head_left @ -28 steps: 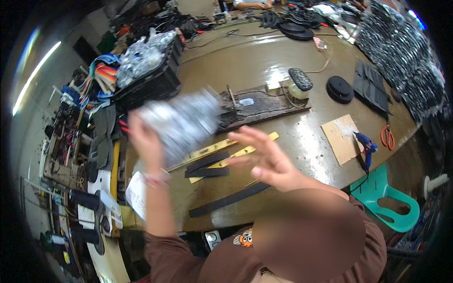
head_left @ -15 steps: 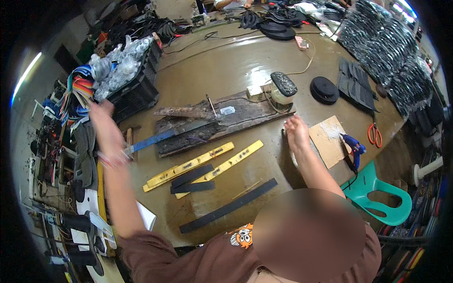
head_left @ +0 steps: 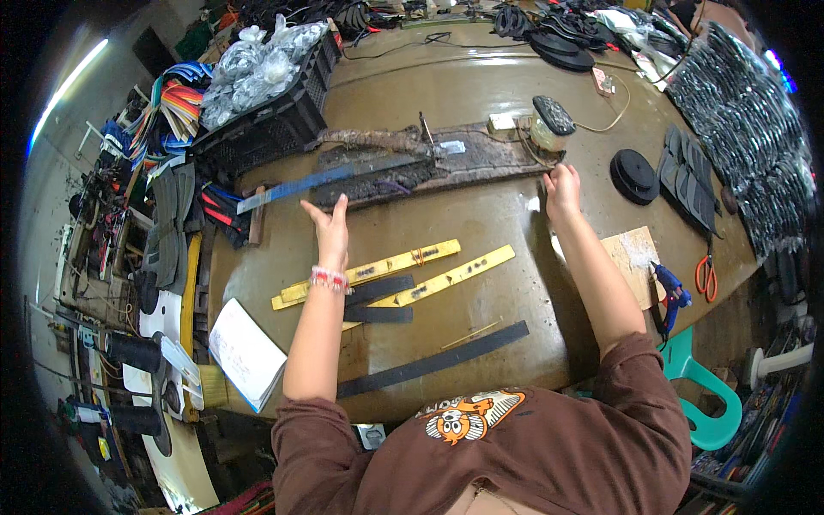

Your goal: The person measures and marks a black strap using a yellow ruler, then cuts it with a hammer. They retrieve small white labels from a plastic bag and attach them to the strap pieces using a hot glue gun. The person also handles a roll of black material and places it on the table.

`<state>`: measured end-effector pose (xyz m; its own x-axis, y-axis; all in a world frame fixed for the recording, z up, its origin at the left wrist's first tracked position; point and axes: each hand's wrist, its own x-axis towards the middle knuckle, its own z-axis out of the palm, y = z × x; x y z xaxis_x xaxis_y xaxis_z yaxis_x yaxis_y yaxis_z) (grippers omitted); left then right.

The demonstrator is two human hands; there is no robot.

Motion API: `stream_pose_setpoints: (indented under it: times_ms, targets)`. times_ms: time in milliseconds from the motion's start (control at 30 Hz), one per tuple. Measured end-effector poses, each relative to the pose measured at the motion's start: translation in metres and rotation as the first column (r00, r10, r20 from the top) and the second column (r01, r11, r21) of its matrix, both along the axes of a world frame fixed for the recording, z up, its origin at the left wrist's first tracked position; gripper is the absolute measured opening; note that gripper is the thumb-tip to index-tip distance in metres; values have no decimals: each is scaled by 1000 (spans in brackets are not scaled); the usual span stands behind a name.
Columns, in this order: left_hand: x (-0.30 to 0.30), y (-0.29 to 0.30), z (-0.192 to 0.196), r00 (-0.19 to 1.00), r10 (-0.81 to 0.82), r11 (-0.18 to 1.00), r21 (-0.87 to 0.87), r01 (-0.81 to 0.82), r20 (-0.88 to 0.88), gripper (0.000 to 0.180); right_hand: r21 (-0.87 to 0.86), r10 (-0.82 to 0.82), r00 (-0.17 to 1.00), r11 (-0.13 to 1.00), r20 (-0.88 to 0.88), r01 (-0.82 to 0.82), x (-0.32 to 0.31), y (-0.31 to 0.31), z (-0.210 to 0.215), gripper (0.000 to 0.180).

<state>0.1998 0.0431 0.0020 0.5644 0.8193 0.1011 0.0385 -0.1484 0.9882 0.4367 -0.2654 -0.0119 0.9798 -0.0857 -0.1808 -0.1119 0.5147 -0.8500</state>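
Note:
A long, worn wooden board [head_left: 489, 176] with dark, rough patches lies across the table in front of me. A long blade with a blue part [head_left: 296, 186] rests on its left half, and a glass jar with a black lid [head_left: 549, 129] stands at its right end. My left hand [head_left: 330, 230] is at the board's near left edge, its fingers stretched out and apart. At the near right corner, my right hand [head_left: 562, 190] has its fingers bent round the board. Below the board lie yellow strips [head_left: 455, 275] and black strips [head_left: 438, 360].
A black crate [head_left: 292, 120] of plastic-wrapped pieces stands at the far left. An open notebook [head_left: 245, 352] lies near left. To the right are a black webbing roll [head_left: 635, 176], a blue glue gun [head_left: 672, 287], orange-handled scissors [head_left: 705, 276] and a green stool [head_left: 708, 386].
My left hand has come from the far left, near the blade's blue end, to the board's near left edge. My right hand has closed on the board's right corner. The view has shifted.

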Motion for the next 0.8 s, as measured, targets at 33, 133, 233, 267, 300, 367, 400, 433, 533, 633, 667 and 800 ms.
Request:
stream_pose_setpoints:
  times_ms: [33,133,233,267,300,367,400,433,533,633,667,800]
  targets:
    - [11,9,-4,999,31,998,46,-30,-11,95,-51,59,998,997,-5,-59,11,6,1,71]
    - [15,44,-17,998,34,998,63,-31,-55,74,-254,-64,990,962,128,95,28,20,9,60]
    - [-20,103,-14,851,403,671,741,-26,-335,41,-637,203,746,683,635,356,37,49,29,38]
    - [-36,122,-14,780,560,484,875,-32,-281,37,-721,424,593,513,684,465,40,61,35,32]
    - [-55,140,-13,661,722,276,961,-4,-204,34,-794,677,481,268,558,545,40,71,37,27]
    - [-82,169,-17,543,722,453,886,97,-429,31,-872,691,678,-141,252,468,60,95,48,34]
    - [-88,179,-20,519,710,472,869,149,-475,31,-875,697,707,-263,118,406,66,101,49,40]
    - [-91,187,-24,502,698,476,855,206,-510,31,-865,691,717,-303,89,399,75,106,51,47]
    - [-90,201,-30,498,675,438,839,323,-544,35,-825,685,727,-383,48,416,90,109,53,50]
    - [-104,200,-19,577,542,586,767,263,-612,39,-808,671,701,-262,241,528,72,103,61,49]
    - [-118,193,-11,602,489,624,736,264,-631,40,-829,681,619,-32,391,559,53,103,63,45]
    - [-170,102,32,868,187,981,135,-139,-459,45,-793,639,470,499,609,350,-70,99,72,33]
